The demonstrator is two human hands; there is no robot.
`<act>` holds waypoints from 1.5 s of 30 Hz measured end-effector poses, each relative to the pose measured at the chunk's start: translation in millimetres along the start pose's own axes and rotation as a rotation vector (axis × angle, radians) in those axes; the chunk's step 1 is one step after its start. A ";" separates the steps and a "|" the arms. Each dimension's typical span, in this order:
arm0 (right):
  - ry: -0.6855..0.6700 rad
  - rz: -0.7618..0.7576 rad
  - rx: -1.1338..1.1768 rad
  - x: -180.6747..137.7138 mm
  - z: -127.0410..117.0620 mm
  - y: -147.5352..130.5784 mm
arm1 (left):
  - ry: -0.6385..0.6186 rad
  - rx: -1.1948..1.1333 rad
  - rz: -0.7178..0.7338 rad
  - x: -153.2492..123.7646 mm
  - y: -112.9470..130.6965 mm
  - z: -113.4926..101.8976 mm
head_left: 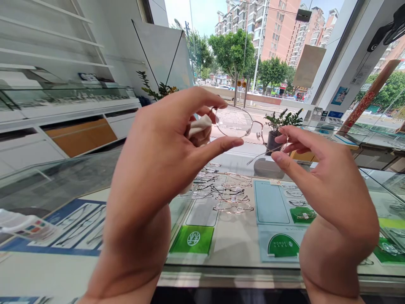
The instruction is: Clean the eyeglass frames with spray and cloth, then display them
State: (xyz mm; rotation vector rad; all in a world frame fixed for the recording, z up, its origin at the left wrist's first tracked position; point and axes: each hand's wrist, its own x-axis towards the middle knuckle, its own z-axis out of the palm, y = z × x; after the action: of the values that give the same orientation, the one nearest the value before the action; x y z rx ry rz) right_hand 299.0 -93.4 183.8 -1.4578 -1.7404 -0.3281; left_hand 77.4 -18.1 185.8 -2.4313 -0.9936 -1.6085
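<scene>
Eyeglasses (257, 123) are already raised above the desk (234, 278), toward its far edge; left hand (152, 156) pinches one side and holds cloth (200, 130), right hand (335, 181) pinches the other. Cloth use cannot be confirmed.

The eyeglasses (253, 123) I hold have thin, shiny metal rims and smooth, clear lenses; the cloth (201, 128) bunched in my left hand (155, 156) looks matt; my desk (236, 249) has a glossy glass top.
</scene>
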 end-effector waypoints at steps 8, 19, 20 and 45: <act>0.025 -0.006 0.002 -0.2 0.6 -0.1 | -0.013 0.013 -0.022 2.4 -4.6 1.4; 0.038 -0.006 -0.021 -1.4 -1.1 -4.0 | 0.010 0.047 0.002 3.5 -12.1 6.2; 0.039 -0.002 -0.022 -1.6 -1.0 -3.9 | 0.000 0.047 0.003 3.4 -10.5 5.1; 0.056 0.023 0.002 -2.4 -0.4 -8.5 | -0.041 -0.019 -0.027 4.2 -7.7 4.6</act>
State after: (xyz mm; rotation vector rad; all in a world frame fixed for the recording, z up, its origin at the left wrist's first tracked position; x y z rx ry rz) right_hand 291.5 -97.8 184.8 -1.4527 -1.6784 -0.3517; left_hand 78.0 -8.2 185.0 -2.4830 -1.0257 -1.5901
